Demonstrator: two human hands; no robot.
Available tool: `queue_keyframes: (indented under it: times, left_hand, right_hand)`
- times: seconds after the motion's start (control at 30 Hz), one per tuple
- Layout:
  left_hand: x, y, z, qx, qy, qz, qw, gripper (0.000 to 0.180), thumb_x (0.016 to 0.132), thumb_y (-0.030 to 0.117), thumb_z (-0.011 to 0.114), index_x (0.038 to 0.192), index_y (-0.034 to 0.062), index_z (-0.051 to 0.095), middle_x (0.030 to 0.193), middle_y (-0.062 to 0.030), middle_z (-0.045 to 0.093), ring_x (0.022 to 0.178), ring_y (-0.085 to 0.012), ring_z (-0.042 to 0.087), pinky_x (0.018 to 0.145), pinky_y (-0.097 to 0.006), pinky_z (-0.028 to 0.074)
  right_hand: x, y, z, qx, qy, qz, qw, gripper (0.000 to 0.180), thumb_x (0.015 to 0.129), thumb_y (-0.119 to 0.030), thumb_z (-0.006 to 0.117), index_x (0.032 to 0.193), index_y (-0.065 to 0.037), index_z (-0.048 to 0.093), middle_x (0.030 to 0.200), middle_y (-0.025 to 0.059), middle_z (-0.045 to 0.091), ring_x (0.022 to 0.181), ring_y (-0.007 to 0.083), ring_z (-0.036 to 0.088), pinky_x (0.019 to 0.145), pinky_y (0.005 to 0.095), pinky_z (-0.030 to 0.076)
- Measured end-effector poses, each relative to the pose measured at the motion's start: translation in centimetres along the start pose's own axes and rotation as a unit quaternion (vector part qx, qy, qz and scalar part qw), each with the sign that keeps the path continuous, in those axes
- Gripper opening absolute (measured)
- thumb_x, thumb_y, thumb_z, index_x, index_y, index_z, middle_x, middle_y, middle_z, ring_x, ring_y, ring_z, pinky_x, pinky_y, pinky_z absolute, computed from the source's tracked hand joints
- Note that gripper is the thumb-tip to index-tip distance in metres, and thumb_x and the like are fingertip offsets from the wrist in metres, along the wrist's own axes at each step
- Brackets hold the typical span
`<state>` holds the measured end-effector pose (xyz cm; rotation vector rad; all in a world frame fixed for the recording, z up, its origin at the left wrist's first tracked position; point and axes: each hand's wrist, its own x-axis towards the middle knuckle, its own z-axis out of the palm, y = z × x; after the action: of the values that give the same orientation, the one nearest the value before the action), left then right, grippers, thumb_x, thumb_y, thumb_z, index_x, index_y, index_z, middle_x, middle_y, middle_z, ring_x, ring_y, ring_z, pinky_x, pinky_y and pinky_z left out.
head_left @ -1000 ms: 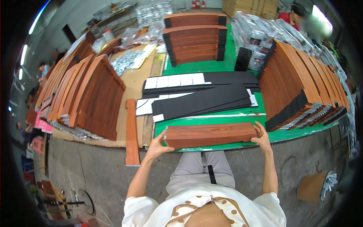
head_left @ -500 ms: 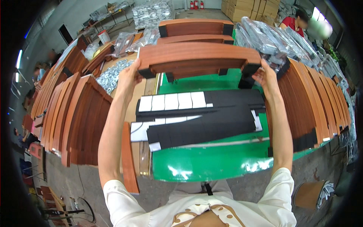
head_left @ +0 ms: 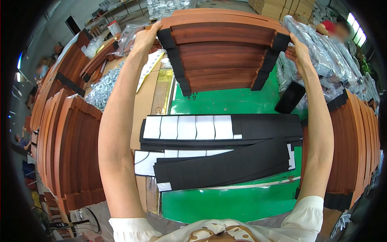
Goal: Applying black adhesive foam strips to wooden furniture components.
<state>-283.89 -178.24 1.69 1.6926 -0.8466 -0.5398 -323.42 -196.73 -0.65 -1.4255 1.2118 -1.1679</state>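
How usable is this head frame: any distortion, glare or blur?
Head view: strong fisheye bending with black corners; glare on the green table; the wooden slat stack and both hands, left and right, stay sharp; far right background is blurred.

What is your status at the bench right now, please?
Left hand and right hand each grip an end of the top wooden board, on the stack. Black strips lie nearer on the green table.

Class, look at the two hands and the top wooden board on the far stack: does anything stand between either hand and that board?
Nothing visible does. The left hand and the right hand already grip opposite ends of the top wooden board, directly on the stack.
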Motion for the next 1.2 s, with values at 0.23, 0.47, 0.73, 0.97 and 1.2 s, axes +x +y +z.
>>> queue_keyframes:
  times: [0.23,0.47,0.73,0.97,1.2]
  left_hand:
    - [0.7,-0.5,0.0,0.02,0.007,0.022,1.0,0.049,0.084,0.049,0.057,0.087,0.0009,0.065,0.072,-0.0091,0.063,0.065,-0.0166,0.061,0.059,-0.027,0.045]
    - [2.4,-1.1,1.5,0.055,0.022,0.048,0.997,0.055,0.085,0.049,0.051,0.086,-0.004,0.067,0.076,-0.0132,0.066,0.069,-0.02,0.063,0.058,-0.031,0.043]
    - [0.8,-1.1,1.1,0.123,0.042,0.087,0.988,0.061,0.087,0.053,0.044,0.086,-0.0031,0.068,0.077,-0.0105,0.065,0.073,-0.0206,0.061,0.064,-0.036,0.044]
    - [0.2,-1.8,1.4,0.017,-0.015,-0.01,1.0,0.069,0.088,0.061,0.039,0.115,0.0007,0.057,0.112,-0.0153,0.058,0.099,-0.0287,0.057,0.084,-0.043,0.045]
    - [0.0,-1.5,1.3,-0.006,-0.002,-0.026,1.0,0.072,0.09,0.061,0.037,0.126,-0.0003,0.049,0.122,-0.0198,0.053,0.109,-0.0334,0.054,0.09,-0.047,0.043]
  right_hand:
    - [0.6,-0.2,1.0,-0.015,0.009,-0.024,1.0,0.063,0.085,-0.053,0.057,0.118,0.0,0.055,0.099,0.017,0.061,0.085,0.02,0.058,0.078,0.0321,0.048]
    - [1.8,0.7,0.2,-0.035,0.034,-0.024,0.999,0.068,0.085,-0.055,0.057,0.119,0.004,0.055,0.101,0.019,0.061,0.085,0.0221,0.059,0.079,0.0341,0.05]
    - [0.6,0.3,1.5,-0.079,0.037,-0.033,0.996,0.07,0.086,-0.058,0.052,0.117,0.004,0.056,0.1,0.0178,0.062,0.083,0.0228,0.061,0.072,0.0306,0.05]
    - [0.1,0.9,1.4,-0.222,0.104,-0.069,0.967,0.055,0.091,-0.052,0.044,0.103,-0.003,0.065,0.082,0.0156,0.063,0.08,0.0264,0.06,0.076,0.039,0.045]
    - [0.7,2.6,2.7,-0.225,0.045,-0.165,0.959,0.045,0.092,-0.041,0.047,0.087,0.003,0.056,0.087,0.025,0.062,0.086,0.0381,0.059,0.077,0.0414,0.043]
